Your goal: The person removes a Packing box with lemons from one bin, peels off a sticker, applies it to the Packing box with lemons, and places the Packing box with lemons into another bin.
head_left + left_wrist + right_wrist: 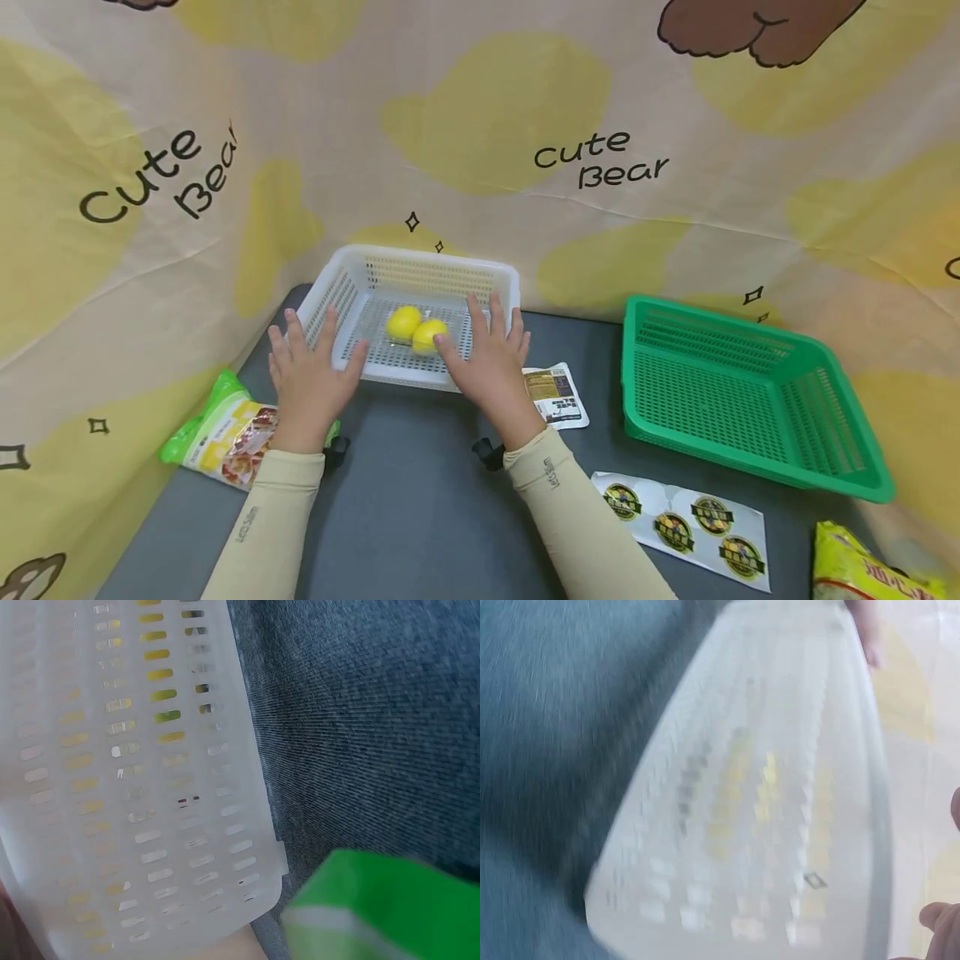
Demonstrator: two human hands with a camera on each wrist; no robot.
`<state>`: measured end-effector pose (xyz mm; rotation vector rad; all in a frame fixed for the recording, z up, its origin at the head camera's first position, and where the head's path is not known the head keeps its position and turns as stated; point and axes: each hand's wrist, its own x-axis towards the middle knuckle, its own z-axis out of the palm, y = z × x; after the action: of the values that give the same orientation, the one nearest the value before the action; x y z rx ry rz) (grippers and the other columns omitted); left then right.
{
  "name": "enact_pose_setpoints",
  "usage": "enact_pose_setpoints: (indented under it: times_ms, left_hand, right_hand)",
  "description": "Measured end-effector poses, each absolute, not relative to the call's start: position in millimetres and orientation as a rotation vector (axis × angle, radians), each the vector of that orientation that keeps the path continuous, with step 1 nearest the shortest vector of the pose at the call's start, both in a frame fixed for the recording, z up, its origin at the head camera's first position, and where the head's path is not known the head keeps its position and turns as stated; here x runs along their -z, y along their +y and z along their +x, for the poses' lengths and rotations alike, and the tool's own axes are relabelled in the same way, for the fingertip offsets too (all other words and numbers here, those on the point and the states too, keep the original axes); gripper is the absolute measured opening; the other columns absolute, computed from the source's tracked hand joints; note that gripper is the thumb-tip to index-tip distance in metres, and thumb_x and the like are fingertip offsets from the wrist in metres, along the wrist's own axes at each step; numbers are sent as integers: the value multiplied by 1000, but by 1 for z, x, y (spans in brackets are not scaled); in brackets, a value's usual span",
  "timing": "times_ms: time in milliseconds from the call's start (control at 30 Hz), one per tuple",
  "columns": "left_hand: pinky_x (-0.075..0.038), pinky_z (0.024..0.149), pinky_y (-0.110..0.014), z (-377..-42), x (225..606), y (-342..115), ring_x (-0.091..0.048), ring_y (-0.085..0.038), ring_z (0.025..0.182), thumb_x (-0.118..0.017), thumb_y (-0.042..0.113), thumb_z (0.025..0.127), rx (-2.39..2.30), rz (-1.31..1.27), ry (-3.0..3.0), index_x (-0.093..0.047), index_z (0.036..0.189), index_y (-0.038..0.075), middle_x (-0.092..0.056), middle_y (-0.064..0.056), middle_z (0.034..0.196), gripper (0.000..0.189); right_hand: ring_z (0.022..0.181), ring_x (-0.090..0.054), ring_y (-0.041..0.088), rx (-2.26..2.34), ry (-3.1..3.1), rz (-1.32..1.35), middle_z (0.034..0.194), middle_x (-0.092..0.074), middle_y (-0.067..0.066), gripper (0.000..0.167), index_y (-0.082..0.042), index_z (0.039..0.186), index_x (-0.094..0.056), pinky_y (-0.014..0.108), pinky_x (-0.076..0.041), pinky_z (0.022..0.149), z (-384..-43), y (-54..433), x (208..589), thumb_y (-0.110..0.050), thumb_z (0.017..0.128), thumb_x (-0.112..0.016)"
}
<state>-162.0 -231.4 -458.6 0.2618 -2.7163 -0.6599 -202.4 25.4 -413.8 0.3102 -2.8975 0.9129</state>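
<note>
A white perforated plastic basket (408,374) stands against the back cloth, with two round yellow lemon-like things (405,322) inside on what looks like clear plastic. My left hand (310,383) is at its front left corner, fingers straight and spread. Over the front right part reaches my right hand (489,362), its fingers spread too and its thumb tip beside one yellow thing in the head view. The right wrist view shows the basket wall (855,825) blurred, with fingertips (945,934) apart from it. Neither hand grips anything; whether either touches the rim I cannot tell.
A green-and-yellow food bag (232,433) lies at the left, partly behind the left forearm. To the right are a white-and-brown packet (557,396), a green basket (757,471), a sheet of round stickers (686,529) and a yellow bag (862,567). Patterned cloth encloses the table.
</note>
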Motion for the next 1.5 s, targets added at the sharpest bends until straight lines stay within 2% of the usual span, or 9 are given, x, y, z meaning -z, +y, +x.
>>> enact_pose_setpoints:
  times_ms: [267, 433, 667, 833, 1100, 1200, 1500]
  left_hand:
    - [-2, 118, -77, -170, 457, -224, 16, -52, 156, -42, 74, 101, 706, 269, -2742, -22, 171, 27, 14, -32, 171, 86]
    - [-2, 118, -77, -171, 455, -220, 15, -51, 157, -42, 76, 100, 716, 286, -2759, -22, 171, 28, 13, -30, 172, 88]
    - [-6, 117, -78, -170, 454, -219, 15, -51, 157, -41, 78, 99, 706, 297, -2778, -22, 171, 29, 13, -31, 172, 89]
    - [-6, 117, -78, -170, 453, -221, 14, -53, 156, -40, 79, 99, 691, 297, -2796, -21, 171, 29, 13, -32, 171, 90]
    - [-2, 117, -78, -168, 449, -225, 15, -54, 156, -40, 78, 99, 687, 315, -2808, -22, 171, 27, 14, -32, 171, 90]
    - [0, 117, -77, -168, 449, -226, 16, -54, 156, -39, 79, 99, 694, 321, -2813, -20, 171, 27, 16, -31, 171, 91]
    - [2, 118, -76, -165, 449, -230, 14, -55, 155, -41, 76, 100, 684, 333, -2815, -19, 171, 26, 14, -32, 171, 90]
  right_hand:
    - [159, -5, 48, -889, -2937, 347, 178, -7, 10, 88, -28, 171, -21, 67, -13, 123, -220, 0, 421, -68, 100, -53]
    - [159, -4, 49, -965, -2982, 282, 178, -4, 11, 88, -30, 172, -17, 69, -20, 121, -236, -7, 424, -70, 100, -50]
    - [158, -3, 51, -1163, -3070, 157, 177, 7, 14, 89, -35, 172, -11, 75, -29, 113, -253, -13, 427, -70, 100, -51]
    - [158, -3, 52, -1234, -3167, 57, 176, 11, 18, 88, -40, 171, -7, 77, -26, 113, -263, -18, 432, -73, 101, -47]
    - [159, -5, 50, -1295, -3282, 15, 176, 2, 21, 91, -41, 171, -2, 77, -19, 116, -266, -25, 433, -73, 100, -48]
    - [158, -8, 51, -1285, -3304, 21, 175, -2, 23, 91, -41, 171, 0, 76, -21, 116, -268, -26, 434, -72, 100, -49]
    - [153, -21, 48, -1316, -3216, 19, 171, -12, 20, 84, -41, 171, -12, 71, -33, 112, -267, -32, 437, -66, 102, -53]
